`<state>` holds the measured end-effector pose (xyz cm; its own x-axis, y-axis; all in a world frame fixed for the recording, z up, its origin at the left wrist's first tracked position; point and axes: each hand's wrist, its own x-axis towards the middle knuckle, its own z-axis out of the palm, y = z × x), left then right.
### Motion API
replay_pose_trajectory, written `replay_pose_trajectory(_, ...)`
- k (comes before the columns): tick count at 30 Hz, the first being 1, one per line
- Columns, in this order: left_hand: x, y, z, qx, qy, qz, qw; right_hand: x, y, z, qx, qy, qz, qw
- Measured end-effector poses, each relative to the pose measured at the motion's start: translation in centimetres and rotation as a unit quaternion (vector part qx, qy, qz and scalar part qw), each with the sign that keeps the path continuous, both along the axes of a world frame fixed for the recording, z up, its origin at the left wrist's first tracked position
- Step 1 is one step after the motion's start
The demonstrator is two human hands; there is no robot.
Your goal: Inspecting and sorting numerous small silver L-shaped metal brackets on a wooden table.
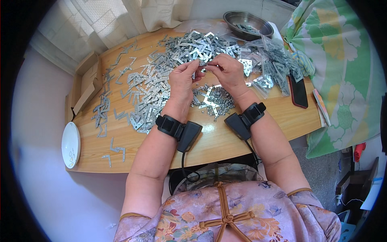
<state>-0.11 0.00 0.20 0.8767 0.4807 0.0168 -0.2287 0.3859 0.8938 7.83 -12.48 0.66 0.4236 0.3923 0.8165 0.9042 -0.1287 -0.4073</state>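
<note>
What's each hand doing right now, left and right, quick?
Left hand: closed, pinching a small metal piece.
Right hand: closed, pinching the same piece from the other side.

Metal brackets (153, 86) cover the table (217, 141), a bowl (248, 24) behind them, a plate (71, 144) at its left edge.

my wooden table (225, 139) sits by pale curtains (133, 16) full of daylight; a green floral bedspread (342, 60) lies right, a cardboard box (86, 82) left.
</note>
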Motion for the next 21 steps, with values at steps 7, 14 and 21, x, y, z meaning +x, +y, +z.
replay_pose_trajectory(7, 0.03, 0.03, -0.03, 0.015, -0.004, -0.007, 1.0, -0.1, -0.08, 0.29, -0.005, -0.046, -0.011, 0.999)
replay_pose_trajectory(14, -0.04, -0.23, 0.26, 0.028, -0.002, -0.001, 1.0, -0.08, -0.14, 0.27, -0.017, -0.053, -0.018, 0.998)
replay_pose_trajectory(21, -0.12, -0.39, 0.42, 0.052, -0.014, 0.005, 0.999, -0.16, -0.19, 0.44, -0.023, -0.064, -0.027, 0.997)
